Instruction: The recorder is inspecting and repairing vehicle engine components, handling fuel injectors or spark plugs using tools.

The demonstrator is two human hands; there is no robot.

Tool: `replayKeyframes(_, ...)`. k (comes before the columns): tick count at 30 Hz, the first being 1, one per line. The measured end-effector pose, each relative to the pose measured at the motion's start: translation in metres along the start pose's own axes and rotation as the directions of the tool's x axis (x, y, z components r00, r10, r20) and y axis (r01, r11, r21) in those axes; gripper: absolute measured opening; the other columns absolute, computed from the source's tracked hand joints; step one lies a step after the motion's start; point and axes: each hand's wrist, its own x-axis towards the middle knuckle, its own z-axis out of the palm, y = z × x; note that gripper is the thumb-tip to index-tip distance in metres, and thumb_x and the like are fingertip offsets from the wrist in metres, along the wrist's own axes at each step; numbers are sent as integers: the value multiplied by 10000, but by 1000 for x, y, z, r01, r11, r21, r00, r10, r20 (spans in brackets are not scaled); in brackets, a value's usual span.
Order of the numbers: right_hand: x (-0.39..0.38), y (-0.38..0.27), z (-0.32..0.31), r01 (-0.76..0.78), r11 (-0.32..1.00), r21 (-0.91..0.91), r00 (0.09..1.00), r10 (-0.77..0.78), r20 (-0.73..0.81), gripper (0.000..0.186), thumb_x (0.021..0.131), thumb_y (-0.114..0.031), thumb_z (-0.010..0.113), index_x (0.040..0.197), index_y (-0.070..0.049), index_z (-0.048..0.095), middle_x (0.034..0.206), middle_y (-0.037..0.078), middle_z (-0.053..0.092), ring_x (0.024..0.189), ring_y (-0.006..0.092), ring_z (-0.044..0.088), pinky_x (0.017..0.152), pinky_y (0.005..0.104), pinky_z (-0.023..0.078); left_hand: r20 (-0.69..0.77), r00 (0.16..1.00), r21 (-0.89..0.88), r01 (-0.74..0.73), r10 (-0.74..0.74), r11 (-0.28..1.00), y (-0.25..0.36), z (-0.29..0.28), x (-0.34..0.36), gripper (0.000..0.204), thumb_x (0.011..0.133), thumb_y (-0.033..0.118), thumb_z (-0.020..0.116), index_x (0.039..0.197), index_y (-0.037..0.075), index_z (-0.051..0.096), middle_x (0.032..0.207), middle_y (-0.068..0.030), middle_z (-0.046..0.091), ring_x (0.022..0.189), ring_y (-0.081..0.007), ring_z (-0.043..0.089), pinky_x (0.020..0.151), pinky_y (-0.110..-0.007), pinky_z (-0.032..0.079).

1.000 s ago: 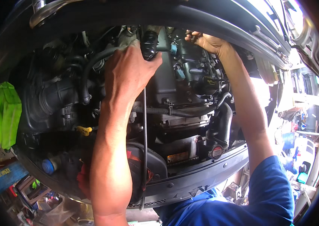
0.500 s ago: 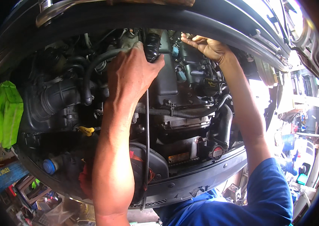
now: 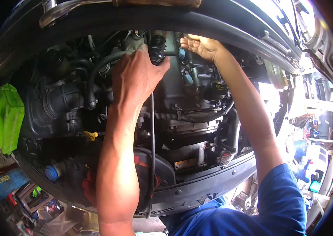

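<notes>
My left hand (image 3: 135, 78) is closed around the upper black hose (image 3: 158, 45) at the middle of the engine bay (image 3: 174, 90), its fingertips partly hidden. A long thin dark rod or cable (image 3: 152, 129) runs down from beneath it. My right hand (image 3: 201, 48) reaches up under the black panel edge (image 3: 213, 19), palm turned up and fingers curled; whatever they grip is hidden. Blue connectors (image 3: 187, 78) sit just below that hand on the engine cover.
A green air filter (image 3: 8, 118) stands at the left. A yellow loop handle (image 3: 90, 136), a blue cap (image 3: 51, 173) and red cloth (image 3: 89, 185) lie low in the bay. A metal bar (image 3: 60, 13) crosses above. Cluttered shop items (image 3: 36, 204) surround the front bumper (image 3: 198, 192).
My right hand has moved left along the panel edge and curled differently, with its forearm following. My left hand stays on the hose, sitting slightly lower in view than a second ago.
</notes>
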Motion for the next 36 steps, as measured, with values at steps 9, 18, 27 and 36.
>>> replayKeyframes(9, 38, 5, 8, -77, 997, -21, 986, 73, -148, 364, 1076, -196, 580, 1305, 82, 524, 1236, 252, 695, 983, 291, 740, 858, 369, 655, 11, 1000, 11, 4, -4, 1000, 0, -2, 0, 488, 902, 467, 724, 1044, 0, 708, 985, -239, 751, 966, -422, 723, 868, -486, 560)
replayKeyframes(18, 50, 5, 15, -148, 989, 26, 982, 150, -118, 213, 1072, -199, 594, 1118, 8, 608, 986, 137, 737, 668, 143, 685, 477, 234, 593, -117, 989, -11, -96, 94, 995, -2, 3, -1, 392, 871, 363, 774, 941, -19, 719, 836, -214, 752, 835, -366, 758, 781, -428, 606)
replayKeyframes(27, 52, 16, 38, -68, 997, -27, 956, 58, -289, 300, 1084, -346, 562, 994, -67, 622, 742, 47, 674, 540, 119, 635, 365, 225, 510, 4, 1000, -79, -16, 16, 997, 2, -2, -1, 454, 886, 415, 762, 1053, -3, 707, 947, -251, 737, 933, -440, 710, 813, -495, 542)
replayKeyframes(36, 49, 28, 59, -16, 997, 69, 855, 49, -517, 277, 1070, -324, 565, 893, -115, 606, 691, -4, 605, 473, 61, 452, 369, 219, 329, 18, 1000, -77, -15, 17, 997, 6, -5, -2, 441, 886, 414, 768, 1021, -2, 704, 924, -246, 732, 910, -441, 710, 789, -490, 543)
